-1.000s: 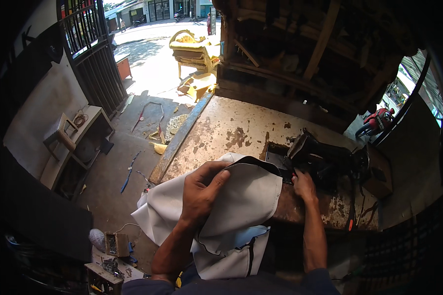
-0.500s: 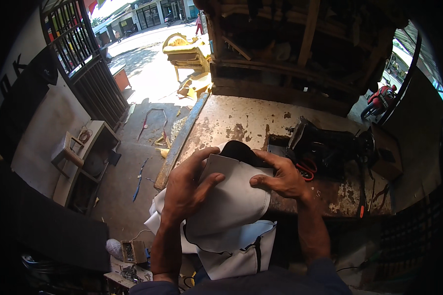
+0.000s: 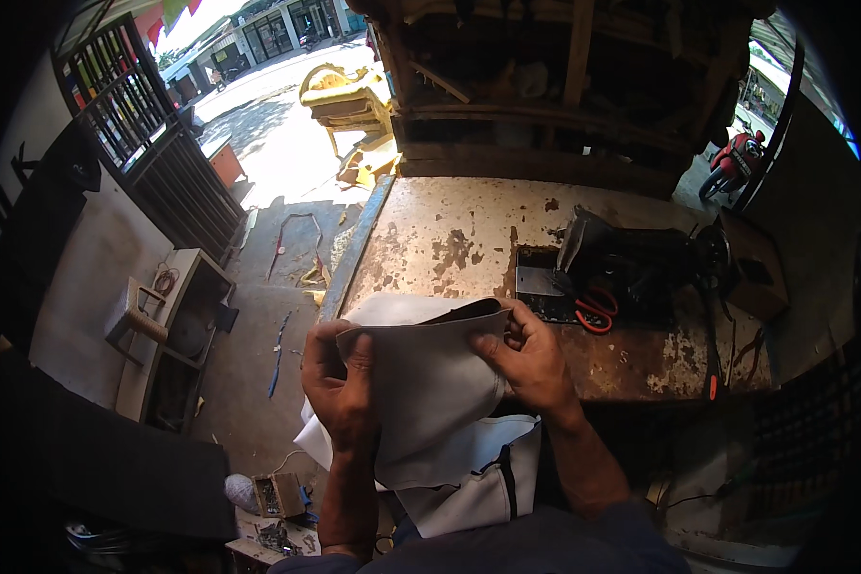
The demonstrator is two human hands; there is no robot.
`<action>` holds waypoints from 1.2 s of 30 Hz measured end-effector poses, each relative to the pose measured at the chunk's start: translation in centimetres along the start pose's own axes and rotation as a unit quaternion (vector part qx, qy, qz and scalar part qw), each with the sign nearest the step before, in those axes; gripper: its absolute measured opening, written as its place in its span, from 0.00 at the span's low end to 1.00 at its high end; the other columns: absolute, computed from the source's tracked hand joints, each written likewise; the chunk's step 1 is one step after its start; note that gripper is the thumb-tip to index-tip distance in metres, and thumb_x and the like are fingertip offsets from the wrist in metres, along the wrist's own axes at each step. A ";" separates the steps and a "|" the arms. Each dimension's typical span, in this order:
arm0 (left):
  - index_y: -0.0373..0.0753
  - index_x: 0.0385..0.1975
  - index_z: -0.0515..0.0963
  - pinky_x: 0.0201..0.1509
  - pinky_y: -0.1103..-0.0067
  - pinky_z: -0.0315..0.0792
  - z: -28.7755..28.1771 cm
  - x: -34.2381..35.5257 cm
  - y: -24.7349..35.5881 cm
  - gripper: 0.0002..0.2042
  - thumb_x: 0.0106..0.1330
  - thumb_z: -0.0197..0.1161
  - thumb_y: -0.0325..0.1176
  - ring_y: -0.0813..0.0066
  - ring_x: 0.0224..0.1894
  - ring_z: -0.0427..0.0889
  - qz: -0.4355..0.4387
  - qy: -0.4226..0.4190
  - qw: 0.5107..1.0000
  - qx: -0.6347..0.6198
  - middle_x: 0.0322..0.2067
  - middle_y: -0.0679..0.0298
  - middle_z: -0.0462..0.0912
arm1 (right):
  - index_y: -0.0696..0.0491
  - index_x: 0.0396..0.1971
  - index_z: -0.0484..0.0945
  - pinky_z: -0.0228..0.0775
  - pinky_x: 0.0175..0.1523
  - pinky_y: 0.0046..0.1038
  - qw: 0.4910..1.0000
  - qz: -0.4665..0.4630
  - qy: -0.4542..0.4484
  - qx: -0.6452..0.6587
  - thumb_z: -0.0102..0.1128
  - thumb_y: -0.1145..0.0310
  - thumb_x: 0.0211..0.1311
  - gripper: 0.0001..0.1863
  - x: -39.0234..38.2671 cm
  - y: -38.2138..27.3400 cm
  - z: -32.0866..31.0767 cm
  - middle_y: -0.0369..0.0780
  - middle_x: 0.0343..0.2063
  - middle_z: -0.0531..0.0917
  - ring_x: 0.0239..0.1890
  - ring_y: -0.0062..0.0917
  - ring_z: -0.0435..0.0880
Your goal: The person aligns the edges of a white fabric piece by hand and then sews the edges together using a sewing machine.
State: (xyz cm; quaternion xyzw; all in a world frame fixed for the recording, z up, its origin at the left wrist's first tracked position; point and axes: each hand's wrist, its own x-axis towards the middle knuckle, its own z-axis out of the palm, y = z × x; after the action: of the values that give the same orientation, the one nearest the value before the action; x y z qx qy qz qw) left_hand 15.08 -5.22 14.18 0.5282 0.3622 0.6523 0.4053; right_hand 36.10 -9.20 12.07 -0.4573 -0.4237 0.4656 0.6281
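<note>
A piece of pale upholstery material (image 3: pixel 426 383), sewn in panels with dark edging, hangs between my hands over the near edge of the worktable. My left hand (image 3: pixel 342 378) pinches its upper left corner, thumb on the near face. At the upper right edge my right hand (image 3: pixel 526 356) grips it too, thumb in front and fingers behind. A dark underside shows along the top fold. Right of my right hand lie red-handled scissors (image 3: pixel 597 311), beside a black sewing machine (image 3: pixel 631 253) on the table.
The worn worktable (image 3: pixel 430 225) has peeling paint. A dark wooden rack (image 3: pixel 545 124) stands at its far side. On the left are a small stool (image 3: pixel 136 311) and a low shelf (image 3: pixel 177 335). A box of small parts (image 3: pixel 277 493) sits low by my left arm.
My hands have spread the pale material's top edge straighter. The dark patch that stood up between them is now mostly folded out of sight. The view has shifted slightly.
</note>
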 end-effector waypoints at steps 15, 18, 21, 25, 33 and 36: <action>0.47 0.48 0.88 0.51 0.64 0.81 8.5 11.6 5.4 0.12 0.66 0.67 0.34 0.54 0.44 0.89 0.106 -0.582 0.581 0.559 0.41 0.56 0.90 | 0.56 0.70 0.71 0.79 0.48 0.29 0.983 -0.103 0.021 -0.153 0.66 0.64 0.74 0.29 -2.0 0.5 1.9 0.47 0.40 0.89 0.41 0.21 0.87; 0.45 0.38 0.89 0.39 0.60 0.80 7.7 12.0 3.5 0.07 0.65 0.67 0.35 0.48 0.32 0.88 0.143 -0.570 0.637 0.499 0.27 0.51 0.87 | 0.55 0.72 0.68 0.76 0.43 0.30 0.979 -0.100 0.059 -0.169 0.62 0.64 0.76 0.29 -2.2 0.8 1.9 0.45 0.35 0.87 0.34 0.20 0.83; 0.48 0.43 0.89 0.42 0.62 0.81 8.1 11.4 3.6 0.09 0.67 0.65 0.37 0.52 0.35 0.89 0.140 -0.583 0.627 0.497 0.33 0.56 0.90 | 0.55 0.71 0.69 0.75 0.42 0.28 0.988 -0.063 0.053 -0.132 0.62 0.64 0.76 0.27 -2.1 1.7 0.7 0.43 0.33 0.87 0.33 0.18 0.82; 0.45 0.38 0.87 0.40 0.60 0.79 8.3 11.1 3.6 0.07 0.68 0.65 0.36 0.49 0.35 0.87 0.165 -0.579 0.615 0.510 0.31 0.54 0.88 | 0.56 0.66 0.74 0.76 0.40 0.28 0.988 -0.041 0.031 -0.148 0.63 0.63 0.75 0.25 -1.8 -0.1 0.3 0.42 0.30 0.87 0.32 0.17 0.83; 0.42 0.34 0.86 0.39 0.58 0.79 8.4 10.2 5.3 0.07 0.65 0.67 0.37 0.47 0.35 0.88 0.180 -0.580 0.627 0.488 0.29 0.51 0.87 | 0.60 0.52 0.83 0.80 0.38 0.33 0.982 0.020 0.026 -0.187 0.66 0.64 0.70 0.18 -1.2 -3.0 -0.2 0.45 0.28 0.90 0.30 0.22 0.89; 0.43 0.33 0.86 0.39 0.58 0.79 8.1 9.5 5.0 0.06 0.63 0.67 0.37 0.48 0.34 0.88 0.195 -0.558 0.643 0.487 0.29 0.52 0.87 | 0.59 0.47 0.84 0.80 0.37 0.35 0.970 0.013 0.056 -0.236 0.67 0.64 0.67 0.16 -1.8 -3.9 0.2 0.46 0.27 0.90 0.29 0.26 0.91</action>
State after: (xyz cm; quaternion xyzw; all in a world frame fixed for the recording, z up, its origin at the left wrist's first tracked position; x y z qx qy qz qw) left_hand 21.22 1.72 23.83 0.9716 0.2214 0.0281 0.0780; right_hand 36.29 -11.49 15.68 -0.6236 -0.4800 0.3336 0.5190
